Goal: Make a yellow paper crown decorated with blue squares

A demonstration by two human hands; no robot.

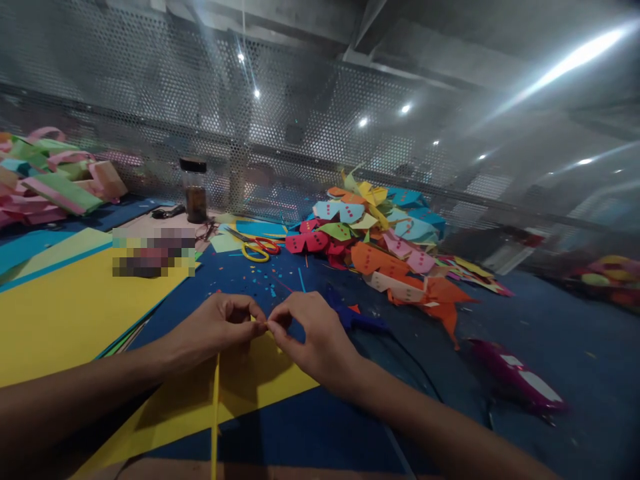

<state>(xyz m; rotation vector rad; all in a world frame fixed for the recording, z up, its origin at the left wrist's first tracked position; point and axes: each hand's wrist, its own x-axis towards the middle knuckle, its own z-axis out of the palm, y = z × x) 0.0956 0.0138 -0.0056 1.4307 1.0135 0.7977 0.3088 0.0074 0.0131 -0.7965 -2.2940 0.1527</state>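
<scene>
My left hand [220, 328] and my right hand [313, 337] meet fingertip to fingertip over the blue table, both pinched on the far end of a narrow yellow paper strip [215, 413]. The strip runs from the pinch down toward me, standing on edge. Under my hands lies a yellow paper sheet [250, 387]. A blue paper piece [357, 319] lies just right of my right hand.
A pile of folded coloured paper shapes [385, 247] sits behind my hands to the right. Scissors with yellow and red handles [257, 248] lie beyond. Large yellow sheets [65, 313] are at left, a dark jar [195, 190] by the mesh wall, and a purple tool [520, 377] at right.
</scene>
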